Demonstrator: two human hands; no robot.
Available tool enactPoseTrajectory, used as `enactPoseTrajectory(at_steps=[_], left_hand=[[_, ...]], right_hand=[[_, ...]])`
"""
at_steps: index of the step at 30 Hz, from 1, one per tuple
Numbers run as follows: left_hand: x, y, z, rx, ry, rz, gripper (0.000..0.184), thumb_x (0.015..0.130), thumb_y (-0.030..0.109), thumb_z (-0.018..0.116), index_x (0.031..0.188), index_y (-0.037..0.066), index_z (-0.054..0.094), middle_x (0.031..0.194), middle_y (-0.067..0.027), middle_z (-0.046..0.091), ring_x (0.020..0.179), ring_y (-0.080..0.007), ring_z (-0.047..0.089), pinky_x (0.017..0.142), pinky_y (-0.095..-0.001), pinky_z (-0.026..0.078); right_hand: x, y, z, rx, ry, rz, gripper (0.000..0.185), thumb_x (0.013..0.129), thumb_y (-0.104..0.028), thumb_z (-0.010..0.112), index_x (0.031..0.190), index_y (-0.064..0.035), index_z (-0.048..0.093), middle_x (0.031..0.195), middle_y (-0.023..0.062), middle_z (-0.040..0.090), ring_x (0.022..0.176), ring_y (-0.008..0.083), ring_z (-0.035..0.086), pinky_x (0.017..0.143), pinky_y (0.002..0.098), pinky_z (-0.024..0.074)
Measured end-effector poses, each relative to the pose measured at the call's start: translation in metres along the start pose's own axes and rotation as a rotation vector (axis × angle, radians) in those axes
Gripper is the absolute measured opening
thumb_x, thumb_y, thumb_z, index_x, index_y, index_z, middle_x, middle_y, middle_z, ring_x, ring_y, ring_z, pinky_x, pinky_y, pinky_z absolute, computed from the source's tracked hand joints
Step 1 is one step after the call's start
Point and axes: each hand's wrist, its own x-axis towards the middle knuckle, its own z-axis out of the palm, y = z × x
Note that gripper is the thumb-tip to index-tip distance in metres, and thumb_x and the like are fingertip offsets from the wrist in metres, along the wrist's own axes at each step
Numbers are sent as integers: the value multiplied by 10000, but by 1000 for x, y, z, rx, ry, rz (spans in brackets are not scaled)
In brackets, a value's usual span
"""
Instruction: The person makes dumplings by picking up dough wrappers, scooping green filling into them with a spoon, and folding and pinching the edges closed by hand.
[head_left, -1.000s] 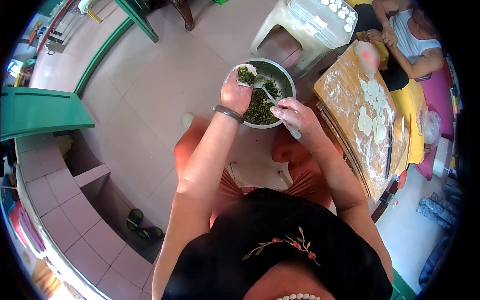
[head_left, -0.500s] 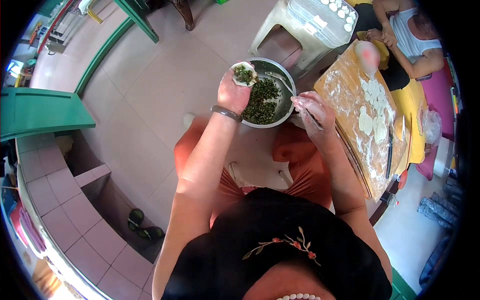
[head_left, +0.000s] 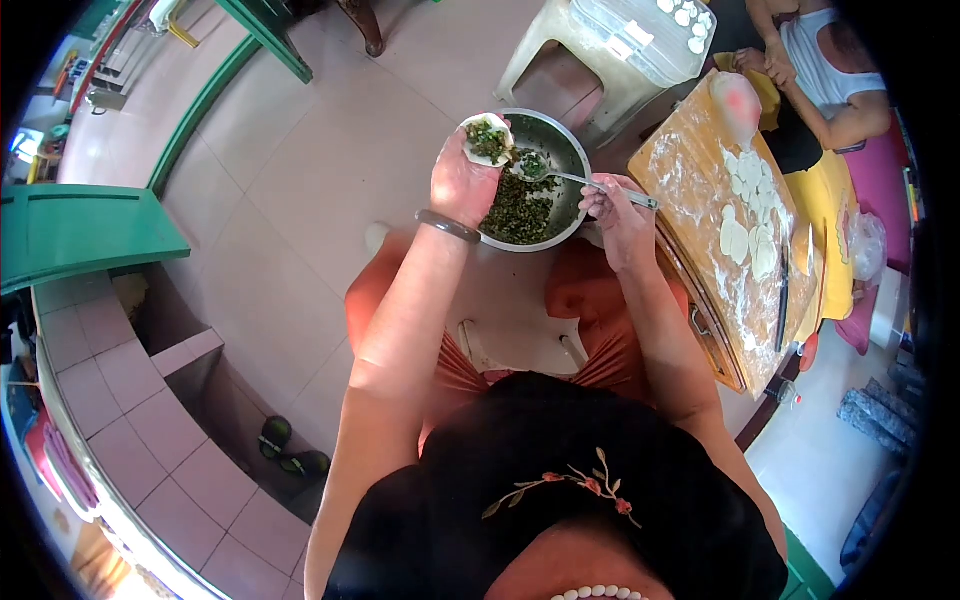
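Note:
My left hand (head_left: 465, 186) holds a round white dough wrapper (head_left: 487, 139) with chopped green filling on it, over the left rim of a metal bowl (head_left: 574, 150). Dark green chopped filling (head_left: 520, 212) lies in the bowl. My right hand (head_left: 622, 215), dusted with flour, is closed on the handle of a metal spoon (head_left: 590, 182) at the bowl's right side. The spoon's head is over the filling, just right of the wrapper, and carries some green bits.
A floured wooden board (head_left: 680, 180) at the right bears several flat wrappers (head_left: 735, 236) and a dark stick (head_left: 783, 305). Behind the bowl, a pale stool (head_left: 540, 45) holds a plastic box (head_left: 640, 45) with small white pieces. Another person (head_left: 825, 70) sits at the upper right.
The spoon has swung from the bowl's right side back beside the wrapper, with my right hand moved slightly left. The filled wrapper stays in my left hand.

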Motion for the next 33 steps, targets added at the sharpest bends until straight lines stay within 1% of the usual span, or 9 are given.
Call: enactPoseTrajectory(at_steps=[3,9,13,21,27,31,33], left_hand=[[1,-2,1,17,-6,-1,357,974,180,326,1192,-66,465,1194,-220,539,1132,-337,508,997,-453,403],[3,-4,-1,9,28,3,355,973,173,325,1188,-69,471,1211,-220,531,1158,-335,490,1025,-442,379],[1,-5,-1,9,12,-18,356,976,173,321,1185,-72,471,1212,-216,533,1168,-332,483,1042,-436,361],[3,-9,-4,33,-25,-1,353,977,171,314,1181,-71,473,1200,-212,545,1146,-331,503,1027,-422,376],[-4,-9,4,105,-42,-22,356,983,178,303,1195,-56,464,1212,-211,541,1140,-324,508,1028,-431,376],[-3,-14,-1,87,-77,-34,357,985,181,307,1218,-43,457,1214,-203,541,1142,-315,509,1027,-429,377],[-3,-15,-1,105,-47,-37,356,986,180,316,1229,-42,453,1216,-195,542,1141,-307,510,1024,-423,379]], right_hand=[[0,1,-7,125,-15,8,206,934,-136,534,1015,42,600,867,132,651,736,181,617,674,260,478],[0,-6,-22,192,9,27,210,937,-133,527,1021,47,595,875,143,649,747,189,618,671,264,483],[-2,-11,-14,176,-4,21,207,936,-132,529,1022,45,597,870,145,653,738,189,621,672,261,483],[-3,-10,0,138,-48,-10,210,945,-137,507,1014,36,604,866,140,661,729,184,630,658,252,480],[-6,-17,12,92,-15,-58,208,945,-145,510,1011,26,607,850,131,662,713,178,632,653,255,484],[-3,-18,15,-52,-22,-121,212,950,-152,509,1012,27,604,875,132,663,722,177,632,654,257,487],[-6,-17,21,-110,-20,-147,214,953,-153,508,1016,29,601,891,135,663,725,177,633,656,258,488]])
